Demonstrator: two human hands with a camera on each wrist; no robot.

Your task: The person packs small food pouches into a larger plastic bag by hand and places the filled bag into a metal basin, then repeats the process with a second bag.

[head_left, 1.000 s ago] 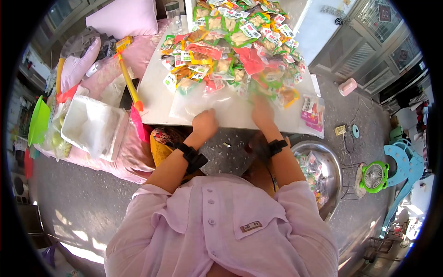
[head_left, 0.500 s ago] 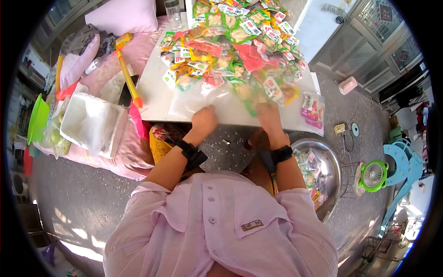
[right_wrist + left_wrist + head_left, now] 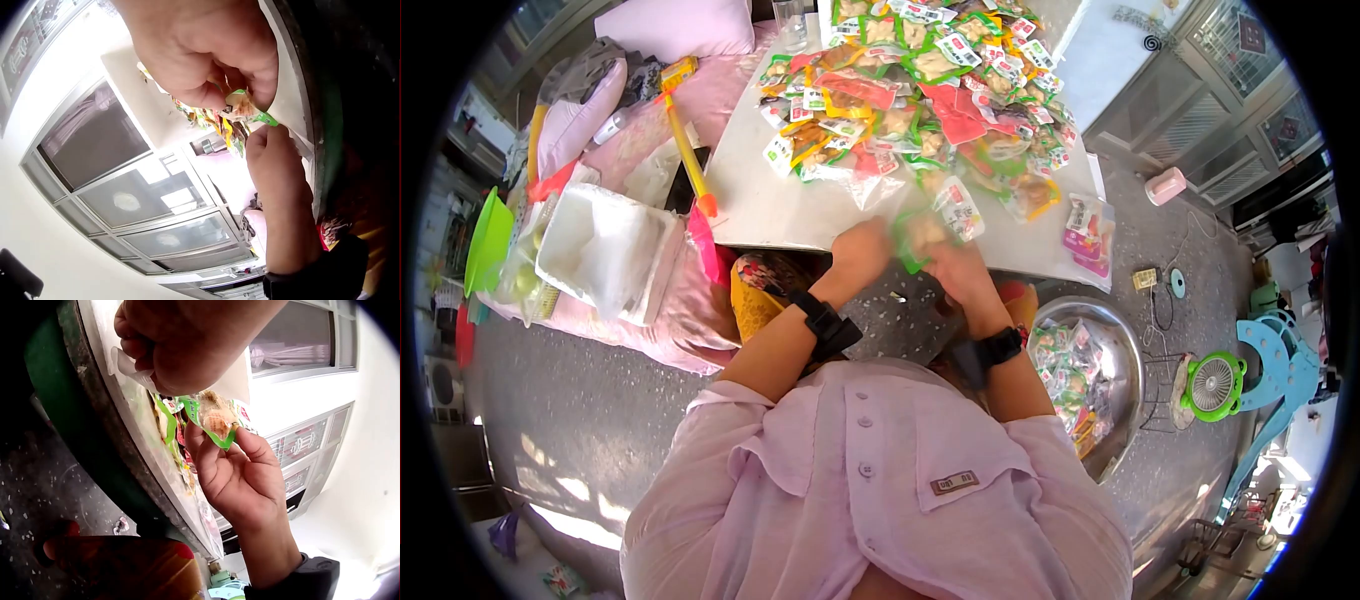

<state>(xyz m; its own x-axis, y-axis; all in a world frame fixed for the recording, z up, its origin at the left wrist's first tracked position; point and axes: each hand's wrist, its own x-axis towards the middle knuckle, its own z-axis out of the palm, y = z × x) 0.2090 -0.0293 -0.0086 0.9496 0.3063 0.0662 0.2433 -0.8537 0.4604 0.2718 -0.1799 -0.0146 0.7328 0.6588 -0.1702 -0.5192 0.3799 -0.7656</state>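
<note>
My right hand (image 3: 956, 268) pinches a small clear snack packet with green edges (image 3: 215, 419) between thumb and fingers. Pale, light-brown food shows through it. Close on its left, my left hand (image 3: 860, 252) has curled fingers and grips a clear plastic bag (image 3: 130, 365), mostly hidden under the palm in the left wrist view. Both hands are over the table's (image 3: 775, 215) front edge, with the packet between them. Beyond them spreads a heap of similar snack packets (image 3: 920, 110) with green, yellow and red edges and white labels.
A metal basin (image 3: 1135, 385) of packets stands on the floor at right. Pink printed bags (image 3: 1088, 240) lie at the table's right corner. On the pink bed at left are a white foam box (image 3: 595, 250) and a yellow-orange stick-like thing (image 3: 685, 150).
My right hand has drawn the green-edged packet out of the heap, toward me and leftward to my left hand. The clear bag, flat on the table before, is now gathered up near my left hand.
</note>
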